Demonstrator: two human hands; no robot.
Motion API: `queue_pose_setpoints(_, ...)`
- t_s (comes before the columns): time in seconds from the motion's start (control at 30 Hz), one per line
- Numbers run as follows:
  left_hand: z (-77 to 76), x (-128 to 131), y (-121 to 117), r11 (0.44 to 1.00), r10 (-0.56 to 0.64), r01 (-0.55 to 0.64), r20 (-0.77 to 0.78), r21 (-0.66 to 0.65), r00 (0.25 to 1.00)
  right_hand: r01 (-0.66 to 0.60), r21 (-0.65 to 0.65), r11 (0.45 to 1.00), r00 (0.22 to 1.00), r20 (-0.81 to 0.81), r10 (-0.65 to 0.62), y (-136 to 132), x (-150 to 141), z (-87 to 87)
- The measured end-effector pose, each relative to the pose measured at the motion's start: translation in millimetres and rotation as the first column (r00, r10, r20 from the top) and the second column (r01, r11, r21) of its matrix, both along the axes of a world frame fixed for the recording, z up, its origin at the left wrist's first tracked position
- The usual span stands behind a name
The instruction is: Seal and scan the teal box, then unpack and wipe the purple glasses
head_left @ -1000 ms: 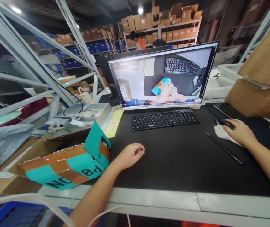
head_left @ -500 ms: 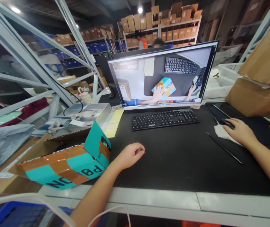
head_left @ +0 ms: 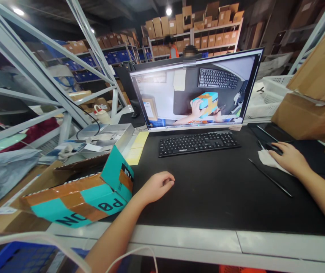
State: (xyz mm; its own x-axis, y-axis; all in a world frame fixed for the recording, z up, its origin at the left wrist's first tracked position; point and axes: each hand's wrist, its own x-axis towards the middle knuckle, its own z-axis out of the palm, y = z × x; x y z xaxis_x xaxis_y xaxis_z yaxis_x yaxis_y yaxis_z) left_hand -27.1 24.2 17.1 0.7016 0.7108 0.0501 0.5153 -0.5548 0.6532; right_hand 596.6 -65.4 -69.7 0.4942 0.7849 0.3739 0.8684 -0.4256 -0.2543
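Observation:
My left hand rests on the black desk mat with its fingers curled in and nothing showing in them. Beside that forearm stands an open turquoise cardboard box with brown tape, its flaps up. My right hand lies over a black computer mouse, fingers wrapped on it, with a white tissue partly under the hand. A black keyboard sits between the hands, below a monitor that plays a video of hands holding a turquoise box.
A thin dark rod lies left of my right forearm. Yellow paper and a grey tray of papers are at the left. Brown cartons are stacked at the right. Two people are beyond the monitor, near shelves of boxes.
Both of my hands stay where they were. On the monitor, the turquoise box has turned and two hands now touch it. Behind the monitor, people have shifted slightly.

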Motion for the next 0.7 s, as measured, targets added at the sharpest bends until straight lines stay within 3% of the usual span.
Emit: queue_pose_setpoints(0.7, -0.4, 0.1, 0.9, 1.0, -0.005, 0.005, -0.007, -0.005, 1.0, -0.019, 0.025, 1.0, 1.0, 0.011, 0.018, -0.2, -0.9, -0.3)
